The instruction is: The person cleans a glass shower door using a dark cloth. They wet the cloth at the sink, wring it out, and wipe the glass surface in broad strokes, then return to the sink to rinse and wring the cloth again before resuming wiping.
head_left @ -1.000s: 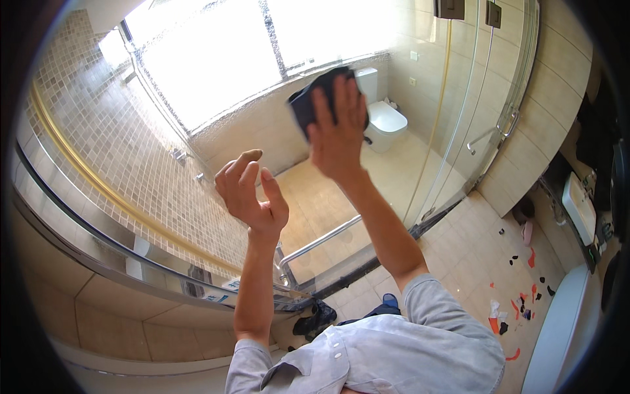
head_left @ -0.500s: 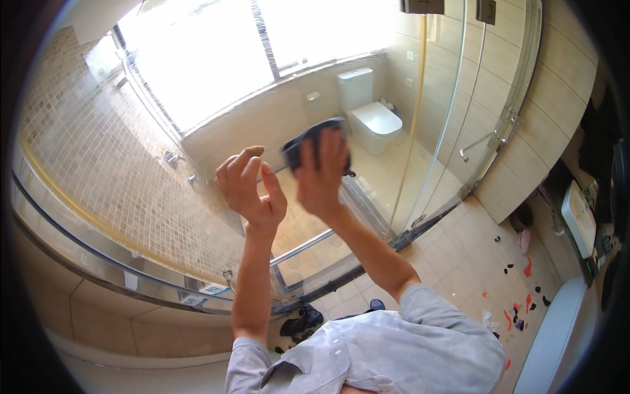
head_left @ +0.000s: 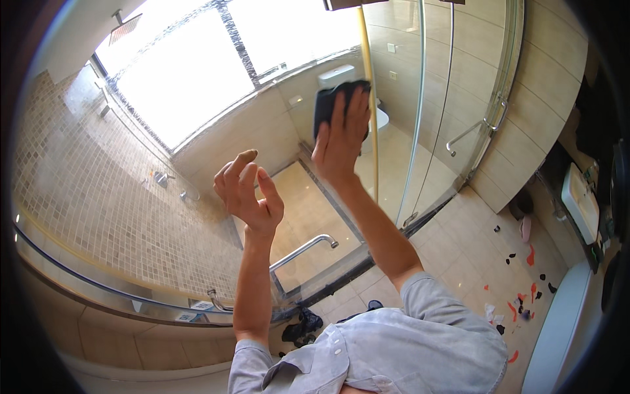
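A dark cloth lies under my right hand, which is raised with its fingers spread over it. The cloth looks pressed flat against the clear glass of the shower enclosure, just left of a yellowish vertical strip. My left hand is held up lower and to the left, its fingers loosely curled and the thumb apart, with nothing in it. I cannot tell whether it touches the glass. Between my forearms shows a metal bar handle.
Behind the glass are a white toilet, partly hidden, and a mosaic-tiled wall with a tap. Black and red scraps litter the tiled floor at right, near a white basin. A dark bundle lies by my feet.
My right hand has moved up and a little right with the cloth, now covering part of the toilet. My left hand keeps nearly the same pose. The view has shifted slightly.
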Demonstrator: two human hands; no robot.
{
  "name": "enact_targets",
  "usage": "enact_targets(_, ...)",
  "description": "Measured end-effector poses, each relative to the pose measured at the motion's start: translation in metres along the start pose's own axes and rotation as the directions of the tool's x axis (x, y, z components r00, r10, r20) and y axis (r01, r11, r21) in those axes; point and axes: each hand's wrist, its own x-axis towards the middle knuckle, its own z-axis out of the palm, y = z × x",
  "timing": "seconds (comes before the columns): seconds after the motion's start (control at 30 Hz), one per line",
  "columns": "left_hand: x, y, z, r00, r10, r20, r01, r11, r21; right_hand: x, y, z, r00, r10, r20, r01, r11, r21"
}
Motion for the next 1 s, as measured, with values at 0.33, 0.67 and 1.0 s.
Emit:
enact_targets(0.33,-0.009,0.004,0.028,0.995,0.098,0.026,-0.101,0.987,0.127,0.065,-0.008,-0.002,0.980,-0.195,0.031,0.193,0.980,0.055)
enact_targets(0.67,-0.010,0.002,0.031,0.993,0.115,0.023,-0.117,0.984,0.132,-0.005,0.049,-0.004,1.000,-0.010,-0.018,0.010,1.000,0.003)
enact_targets(1.0,-0.013,-0.002,0.036,0.990,0.139,0.007,-0.139,0.982,0.126,-0.210,0.084,-0.014,0.897,0.431,0.101,-0.425,0.902,-0.075)
